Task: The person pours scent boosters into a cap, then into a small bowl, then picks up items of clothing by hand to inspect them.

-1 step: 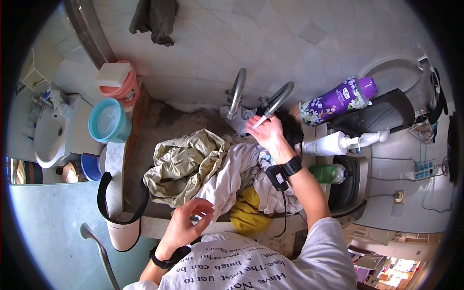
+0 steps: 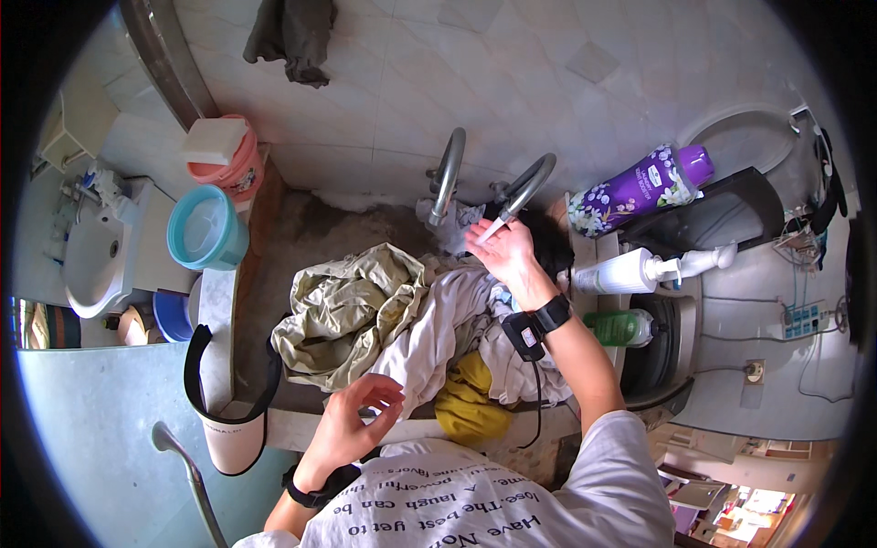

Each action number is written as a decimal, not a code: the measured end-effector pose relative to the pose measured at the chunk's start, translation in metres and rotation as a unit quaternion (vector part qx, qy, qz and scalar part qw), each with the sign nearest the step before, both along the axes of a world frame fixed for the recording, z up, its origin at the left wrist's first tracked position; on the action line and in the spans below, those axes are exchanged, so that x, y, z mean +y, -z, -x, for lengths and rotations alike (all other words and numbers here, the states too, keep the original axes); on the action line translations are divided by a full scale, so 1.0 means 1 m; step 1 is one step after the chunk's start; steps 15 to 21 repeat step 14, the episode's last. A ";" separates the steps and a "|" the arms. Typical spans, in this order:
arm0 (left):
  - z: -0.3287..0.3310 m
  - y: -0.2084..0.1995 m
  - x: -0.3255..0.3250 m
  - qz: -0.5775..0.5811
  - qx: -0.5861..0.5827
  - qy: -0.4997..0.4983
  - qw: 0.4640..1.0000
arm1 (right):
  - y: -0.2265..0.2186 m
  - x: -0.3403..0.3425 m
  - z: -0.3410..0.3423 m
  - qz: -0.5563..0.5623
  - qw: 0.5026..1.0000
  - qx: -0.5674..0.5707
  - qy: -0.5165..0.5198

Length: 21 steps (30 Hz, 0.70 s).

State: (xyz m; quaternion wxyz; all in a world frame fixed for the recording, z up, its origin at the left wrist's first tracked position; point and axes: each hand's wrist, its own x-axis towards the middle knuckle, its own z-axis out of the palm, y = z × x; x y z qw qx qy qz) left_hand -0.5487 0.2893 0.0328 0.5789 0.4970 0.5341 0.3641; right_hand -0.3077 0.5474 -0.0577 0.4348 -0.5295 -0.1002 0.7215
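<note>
My right hand (image 2: 504, 251) is held palm up, its fingers stretched out, under a stream of water from the right-hand faucet (image 2: 530, 181). It grips nothing. My left hand (image 2: 356, 425) hovers empty at the front edge of the wash basin, its fingers loosely curved and the thumb apart from them. Just beyond it lies a crumpled khaki garment (image 2: 352, 315). White clothes (image 2: 438, 315) are heaped in the middle, running up toward my right hand. A yellow cloth (image 2: 472, 402) hangs over the front rim. Dark cloth (image 2: 551, 245) lies behind my right hand.
A second faucet (image 2: 448, 173) stands to the left. At the left are a teal bucket (image 2: 208, 228), a pink bucket (image 2: 239, 169) and a sun visor (image 2: 236, 443). At the right lie a purple bottle (image 2: 635, 192), a white pump bottle (image 2: 617, 274) and a green bottle (image 2: 617, 329).
</note>
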 end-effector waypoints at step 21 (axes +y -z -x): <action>-0.001 0.003 -0.001 0.019 -0.002 0.001 1.000 | 0.003 -0.006 0.005 -0.013 0.992 -0.077 -0.101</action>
